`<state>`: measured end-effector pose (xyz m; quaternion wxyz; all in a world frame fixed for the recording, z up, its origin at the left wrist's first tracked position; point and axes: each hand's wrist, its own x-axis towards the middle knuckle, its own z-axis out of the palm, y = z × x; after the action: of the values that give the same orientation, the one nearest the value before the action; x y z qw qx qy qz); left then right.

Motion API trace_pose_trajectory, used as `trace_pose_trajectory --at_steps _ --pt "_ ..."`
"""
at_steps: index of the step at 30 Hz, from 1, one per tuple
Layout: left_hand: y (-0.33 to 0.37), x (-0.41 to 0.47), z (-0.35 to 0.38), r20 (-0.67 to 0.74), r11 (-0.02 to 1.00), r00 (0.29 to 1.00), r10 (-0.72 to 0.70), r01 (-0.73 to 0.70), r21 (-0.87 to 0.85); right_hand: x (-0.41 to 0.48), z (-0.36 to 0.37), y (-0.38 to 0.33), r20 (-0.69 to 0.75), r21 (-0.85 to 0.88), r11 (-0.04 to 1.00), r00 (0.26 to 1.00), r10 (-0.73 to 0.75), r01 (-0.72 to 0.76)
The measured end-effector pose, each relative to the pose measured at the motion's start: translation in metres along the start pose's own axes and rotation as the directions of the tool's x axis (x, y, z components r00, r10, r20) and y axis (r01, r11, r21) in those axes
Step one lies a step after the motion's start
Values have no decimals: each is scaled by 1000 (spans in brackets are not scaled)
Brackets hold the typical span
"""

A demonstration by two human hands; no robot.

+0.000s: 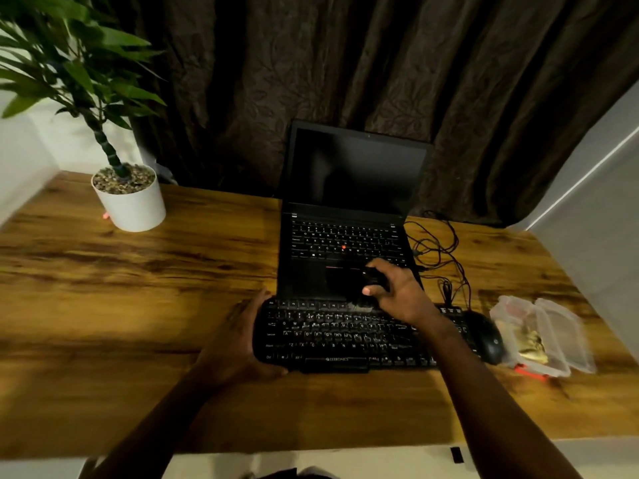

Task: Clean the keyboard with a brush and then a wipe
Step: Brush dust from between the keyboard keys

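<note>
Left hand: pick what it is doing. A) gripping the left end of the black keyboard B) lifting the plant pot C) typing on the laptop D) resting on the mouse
A: the left hand curls round the left end of the black keyboard, away from the mouse, plant pot and laptop.

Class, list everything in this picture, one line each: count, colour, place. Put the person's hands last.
Keyboard: one, black, front centre.
Brush: one, black, held at keyboard's top row.
Laptop: one, black, open behind keyboard.
Mouse: one, black, right of keyboard.
Cables: several, black, right of laptop.
Plastic container: one, clear, far right.
Potted plant: one, green in white pot, back left.
Desk: one, brown wood, under everything.
Curtain: one, dark brown, behind desk.
Left hand: one, grips keyboard's left end.
Right hand: one, holds brush.
</note>
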<state>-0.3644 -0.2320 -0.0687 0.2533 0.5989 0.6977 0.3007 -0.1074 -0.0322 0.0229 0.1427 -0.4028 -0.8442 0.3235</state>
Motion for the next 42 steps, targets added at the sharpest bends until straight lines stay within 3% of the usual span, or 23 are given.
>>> trace_pose_trajectory --at_steps 3,7,10,16,20,24,30,34,38,42 --pt "2 0 1 2 1000 1000 -2 2 1 6 12 -13 51 -108 990 995 -83 89" --pt "0 0 1 3 1000 1000 -8 8 21 11 36 -30 53 -10 987 986 -158 159" --pt "1 1 0 11 1000 1000 -12 12 19 12 34 -29 7 96 990 994 -107 106" --pt "0 1 0 7 999 1000 -5 5 48 16 26 -29 48 -79 994 996 -74 77" --pt "0 2 1 -3 998 1000 20 -20 67 22 49 -46 77 -9 991 988 -131 133" --pt "0 0 1 -10 996 999 37 -36 77 24 55 -51 65 114 989 993 -97 90" --pt "1 1 1 -3 992 998 62 -61 110 32 49 -51 111 -170 976 986 -121 139" --pt "-6 2 5 -10 990 1000 29 -27 139 36 68 -70 142 -55 978 971 -190 200" --pt "-7 3 5 -6 990 1000 27 -26 138 39 71 -69 121 78 985 979 -163 154" --pt "-5 3 4 -18 995 999 26 -24 99 41 58 -56 137 -68 984 978 -155 166"
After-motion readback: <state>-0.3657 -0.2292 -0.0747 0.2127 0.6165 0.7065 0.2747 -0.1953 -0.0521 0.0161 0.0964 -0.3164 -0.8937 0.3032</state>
